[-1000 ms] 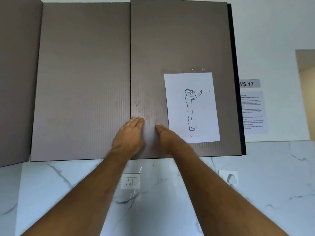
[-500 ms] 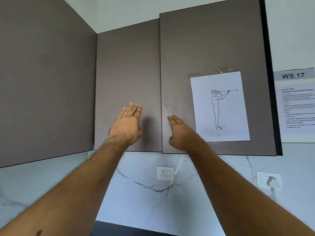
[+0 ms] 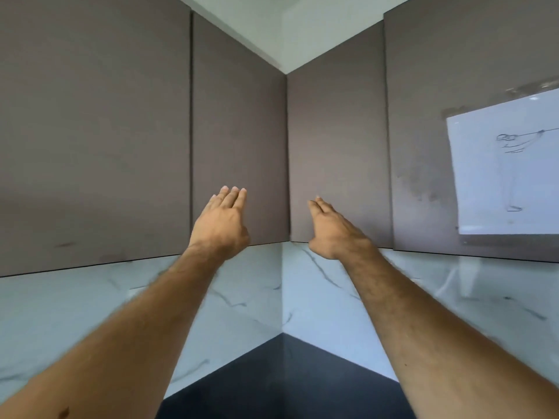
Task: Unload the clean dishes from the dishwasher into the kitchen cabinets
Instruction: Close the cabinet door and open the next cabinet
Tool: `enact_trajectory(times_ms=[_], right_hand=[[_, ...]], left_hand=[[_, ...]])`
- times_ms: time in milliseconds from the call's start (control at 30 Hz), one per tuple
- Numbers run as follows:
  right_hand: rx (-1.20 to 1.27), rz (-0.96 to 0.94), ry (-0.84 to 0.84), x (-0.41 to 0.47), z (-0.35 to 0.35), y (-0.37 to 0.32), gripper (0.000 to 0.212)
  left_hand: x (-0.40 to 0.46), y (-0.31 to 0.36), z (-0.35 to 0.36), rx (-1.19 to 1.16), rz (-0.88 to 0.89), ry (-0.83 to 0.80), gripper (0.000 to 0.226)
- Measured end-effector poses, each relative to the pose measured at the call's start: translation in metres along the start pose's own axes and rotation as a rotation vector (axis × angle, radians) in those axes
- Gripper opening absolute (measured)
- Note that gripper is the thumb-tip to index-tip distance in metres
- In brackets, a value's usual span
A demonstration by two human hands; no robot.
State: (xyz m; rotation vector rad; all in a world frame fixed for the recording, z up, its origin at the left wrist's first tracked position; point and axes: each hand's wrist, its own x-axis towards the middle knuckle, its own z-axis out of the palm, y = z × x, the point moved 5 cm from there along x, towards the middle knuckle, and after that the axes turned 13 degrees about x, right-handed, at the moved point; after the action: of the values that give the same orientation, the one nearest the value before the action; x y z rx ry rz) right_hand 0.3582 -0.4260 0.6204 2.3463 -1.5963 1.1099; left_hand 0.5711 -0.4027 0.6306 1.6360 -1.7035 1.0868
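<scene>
Best done by hooking fingertips under a door's lower edge. Left hand (image 3: 222, 225) and right hand (image 3: 334, 229) raised, fingers straight, holding nothing. Four shut cabinet doors (image 3: 239, 146) from nine to three o'clock; one taped sheet (image 3: 508, 173) at three. No dishes or dishwasher visible.

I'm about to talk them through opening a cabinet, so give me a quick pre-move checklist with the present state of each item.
1. Left hand free, fingers straight, holding nothing: ok.
2. Right hand free, holding nothing: ok.
3. Cabinet doors in the corner all closed: ok.
4. Handle or grip edge on the doors: cannot tell, none visible.
5. Dish ready to put away: not ok, none in view.
6. Taped paper sheet clear of both hands: ok.
</scene>
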Motion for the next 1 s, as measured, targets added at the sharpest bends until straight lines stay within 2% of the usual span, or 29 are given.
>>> enact_trajectory(times_ms=[433,600,833,1000], right_hand=[[0.268,-0.364,-0.113,-0.009,0.094,-0.251,0.086],[0.350,-0.445,-0.151,-0.020,0.131,-0.348,0.085],[0.406,-0.561,-0.175,-0.036,0.191,-0.476,0.092],[0.304,-0.538,-0.128,-0.039,0.233,-0.525,0.110]], left_hand=[[-0.125,-0.238,-0.100,0.333,-0.240,-0.100,0.077],[-0.169,-0.311,-0.129,0.428,-0.260,-0.145,0.076],[-0.209,-0.391,-0.132,0.527,-0.224,-0.243,0.074],[-0.238,-0.421,-0.109,0.463,-0.234,-0.446,0.075]])
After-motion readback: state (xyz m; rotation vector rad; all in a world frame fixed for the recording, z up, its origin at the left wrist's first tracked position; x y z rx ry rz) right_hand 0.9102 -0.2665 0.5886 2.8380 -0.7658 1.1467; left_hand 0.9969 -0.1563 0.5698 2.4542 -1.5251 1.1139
